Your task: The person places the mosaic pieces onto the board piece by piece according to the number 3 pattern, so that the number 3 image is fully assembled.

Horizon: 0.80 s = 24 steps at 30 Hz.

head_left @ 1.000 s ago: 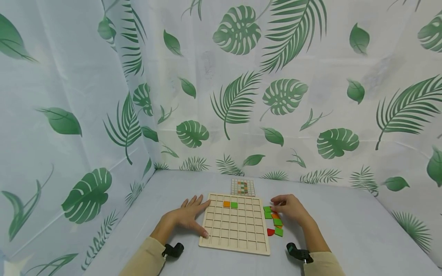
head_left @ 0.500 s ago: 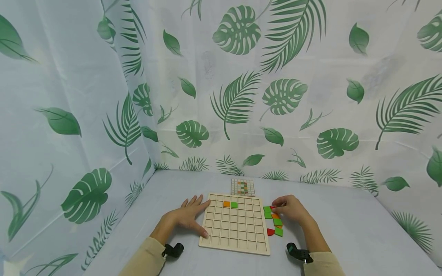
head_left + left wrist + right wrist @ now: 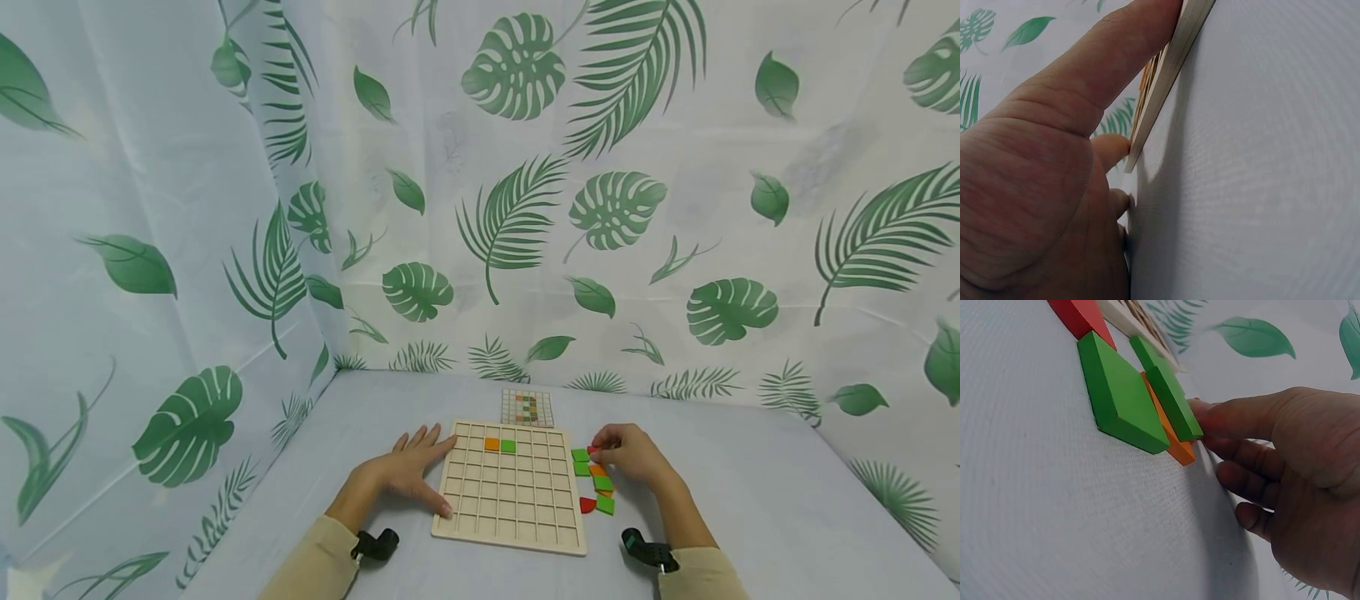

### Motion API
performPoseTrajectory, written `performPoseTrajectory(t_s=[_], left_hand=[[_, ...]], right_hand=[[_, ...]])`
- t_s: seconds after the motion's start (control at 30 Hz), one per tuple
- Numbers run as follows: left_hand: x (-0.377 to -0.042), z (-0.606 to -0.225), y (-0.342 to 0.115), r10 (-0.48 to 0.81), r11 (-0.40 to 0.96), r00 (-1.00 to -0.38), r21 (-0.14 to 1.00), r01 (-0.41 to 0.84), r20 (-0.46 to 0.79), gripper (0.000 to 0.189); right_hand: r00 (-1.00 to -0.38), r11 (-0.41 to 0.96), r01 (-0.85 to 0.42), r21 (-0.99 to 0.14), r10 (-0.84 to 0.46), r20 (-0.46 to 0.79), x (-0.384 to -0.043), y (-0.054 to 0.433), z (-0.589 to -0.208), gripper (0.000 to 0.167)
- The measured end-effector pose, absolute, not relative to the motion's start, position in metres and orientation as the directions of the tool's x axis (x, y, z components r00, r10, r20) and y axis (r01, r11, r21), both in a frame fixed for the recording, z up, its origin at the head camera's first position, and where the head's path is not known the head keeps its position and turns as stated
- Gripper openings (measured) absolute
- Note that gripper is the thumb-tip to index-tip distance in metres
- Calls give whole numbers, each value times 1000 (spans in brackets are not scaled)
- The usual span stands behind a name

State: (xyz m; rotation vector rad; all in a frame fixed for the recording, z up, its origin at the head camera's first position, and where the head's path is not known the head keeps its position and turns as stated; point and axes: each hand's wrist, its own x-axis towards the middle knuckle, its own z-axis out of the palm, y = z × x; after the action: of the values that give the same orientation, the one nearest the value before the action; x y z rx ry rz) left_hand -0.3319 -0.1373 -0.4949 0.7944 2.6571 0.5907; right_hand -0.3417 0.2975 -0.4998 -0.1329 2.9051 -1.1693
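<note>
Our spread left hand seemingly steadies the square pale-wood grid board; our right hand pinches a small red tile.

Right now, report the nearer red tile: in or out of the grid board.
Out: the nearer red tile lies on the table, beside the grid board.

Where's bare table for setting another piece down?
Free: the table right of the right hand, and between the left hand and the leafy curtain on the left. Crowded: along the right edge of the grid board, where loose tiles lie close together.
</note>
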Motion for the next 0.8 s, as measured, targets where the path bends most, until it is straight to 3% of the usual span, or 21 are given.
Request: performPoseTrajectory(t_s=[0.8], left_hand=[[-332, -496, -137, 571, 764, -804, 465, 447, -166, 128]], right_hand=[[-997, 616, -73, -784, -30, 69, -340, 295, -491, 12]])
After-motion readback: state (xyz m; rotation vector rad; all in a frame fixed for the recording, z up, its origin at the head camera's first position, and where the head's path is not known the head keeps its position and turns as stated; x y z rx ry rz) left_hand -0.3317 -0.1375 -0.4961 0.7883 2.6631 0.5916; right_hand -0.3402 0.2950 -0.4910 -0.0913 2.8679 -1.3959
